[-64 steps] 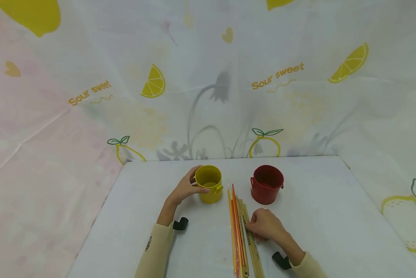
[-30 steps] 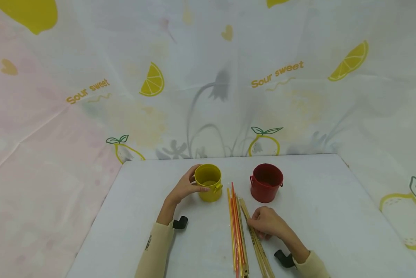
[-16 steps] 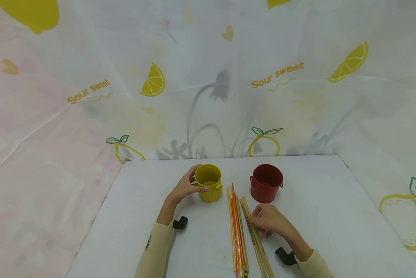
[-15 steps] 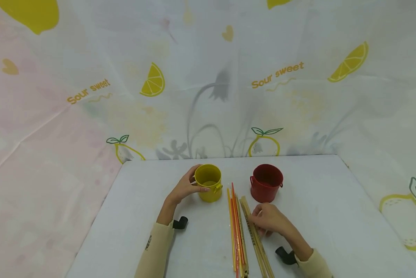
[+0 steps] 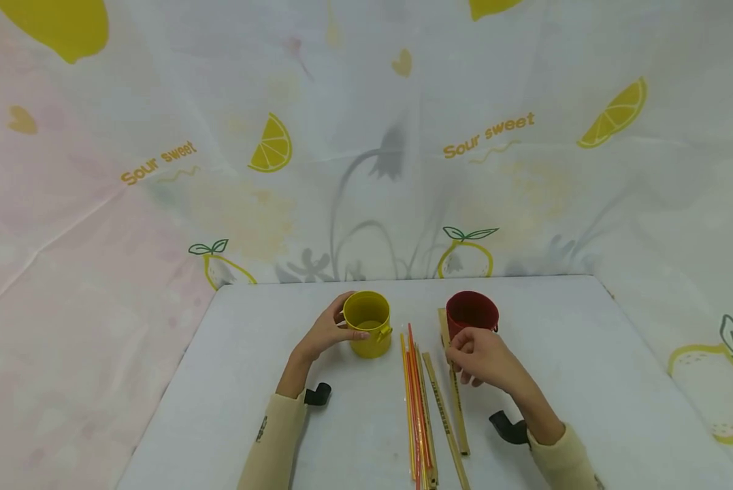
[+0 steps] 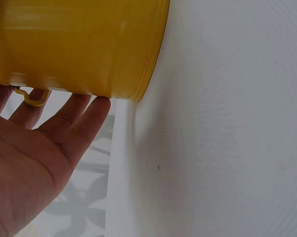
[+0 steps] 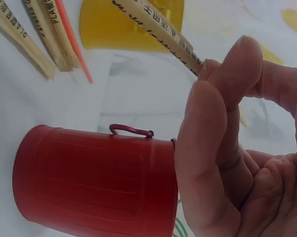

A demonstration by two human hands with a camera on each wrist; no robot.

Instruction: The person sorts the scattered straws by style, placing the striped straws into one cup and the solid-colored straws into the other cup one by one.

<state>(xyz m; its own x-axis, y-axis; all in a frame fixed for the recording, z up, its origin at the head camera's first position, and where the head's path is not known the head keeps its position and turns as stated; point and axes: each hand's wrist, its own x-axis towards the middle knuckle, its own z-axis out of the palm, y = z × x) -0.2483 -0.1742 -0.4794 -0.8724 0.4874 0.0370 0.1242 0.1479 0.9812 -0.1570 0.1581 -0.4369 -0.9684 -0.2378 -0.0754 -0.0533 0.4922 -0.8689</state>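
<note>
My left hand [image 5: 329, 332] holds a small yellow bucket [image 5: 371, 340] standing on the white table, thumb across its near side and fingers round the back. In the left wrist view the fingertips [image 6: 100, 107] lie along the bucket's wall. Between thumb and index finger my right hand [image 5: 487, 359] pinches a brown paper-wrapped straw [image 5: 458, 415] with dark print. The straw is raised and tilted, its upper end beside the rim of a red bucket [image 5: 469, 314]. Part of the red bucket's front is hidden behind the hand. Its full wall shows in the right wrist view.
Left of the held straw lies another wrapped straw [image 5: 444, 415]. A loose bundle of orange, yellow and wrapped straws [image 5: 416, 408] lies lengthwise between the two buckets. A lemon-printed cloth [image 5: 366, 204] hangs behind the table's [image 5: 562, 367] far edge.
The right hand has moved forward, up to the red bucket, lifting one wrapped straw away from the one beside it. The left hand and yellow bucket have stayed put.
</note>
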